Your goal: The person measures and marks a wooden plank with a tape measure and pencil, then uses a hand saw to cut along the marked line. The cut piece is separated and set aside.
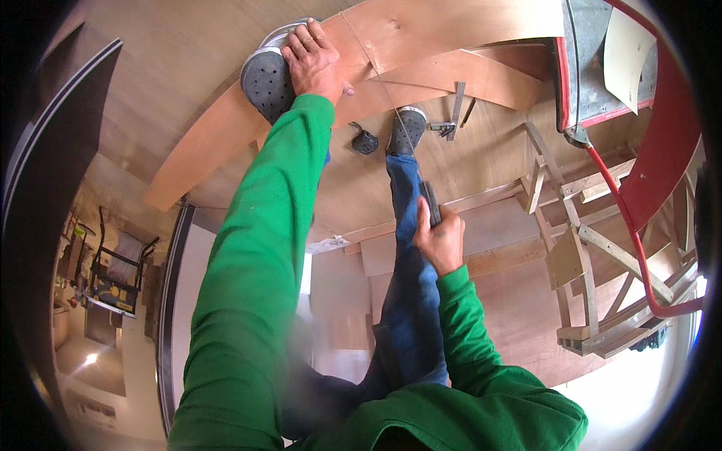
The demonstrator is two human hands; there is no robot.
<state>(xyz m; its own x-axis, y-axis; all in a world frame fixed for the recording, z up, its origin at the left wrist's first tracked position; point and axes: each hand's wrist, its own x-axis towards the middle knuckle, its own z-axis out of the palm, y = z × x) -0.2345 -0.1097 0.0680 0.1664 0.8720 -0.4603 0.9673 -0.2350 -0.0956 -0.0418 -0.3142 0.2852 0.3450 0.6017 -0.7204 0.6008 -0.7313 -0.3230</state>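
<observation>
My left hand (313, 63) lies over a long curved plywood strip (203, 146), its fingers a little apart and the thumb spread. Next to it, my left foot in a grey perforated clog (268, 83) stands on the wood. My right hand (442, 237) is wrapped round the dark handle of what looks like a handsaw (429, 199). Its long blade appears edge-on as a thin line crossing the plywood. Near my right clog (407, 129) lie a black tape measure (364, 140), a combination square (455, 113) and a thin dark stick (468, 111), perhaps a pencil.
At the upper right stands a wheelbarrow-like metal tray (594, 45) with a red frame (613, 184). Below it are wooden lattice frames (575, 233). A dark panel (64, 143) rises at the far left, and a folding workbench (120, 270) stands at lower left.
</observation>
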